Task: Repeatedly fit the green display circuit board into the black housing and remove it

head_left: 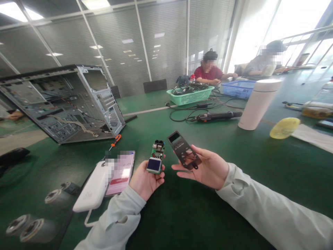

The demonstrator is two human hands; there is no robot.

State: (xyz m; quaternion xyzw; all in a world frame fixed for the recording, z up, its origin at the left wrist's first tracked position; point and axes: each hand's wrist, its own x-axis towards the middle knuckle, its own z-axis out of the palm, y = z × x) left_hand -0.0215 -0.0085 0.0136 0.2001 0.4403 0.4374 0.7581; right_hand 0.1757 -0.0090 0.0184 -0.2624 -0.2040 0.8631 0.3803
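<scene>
In the middle of the head view my left hand (144, 180) is closed around a small green circuit board (156, 156) with a dark display at its near end and components at its far end. Just to the right, my right hand (210, 168) grips a dark, flat cover plate (184, 149) by its right edge, the lower fingers stretched out beneath it. The plate has a rectangular window at its upper end and a small tab at its lower end. It is tilted and held apart from the board.
At left stand an open computer case (65, 104), an orange-handled screwdriver (116, 140), a white power bank (95, 187), a phone (121, 173) and several metal cylinders (39, 229). Beyond are a power screwdriver (215, 116), green basket (191, 98), blue basket (238, 89) and white bottle (258, 106). Two people sit behind.
</scene>
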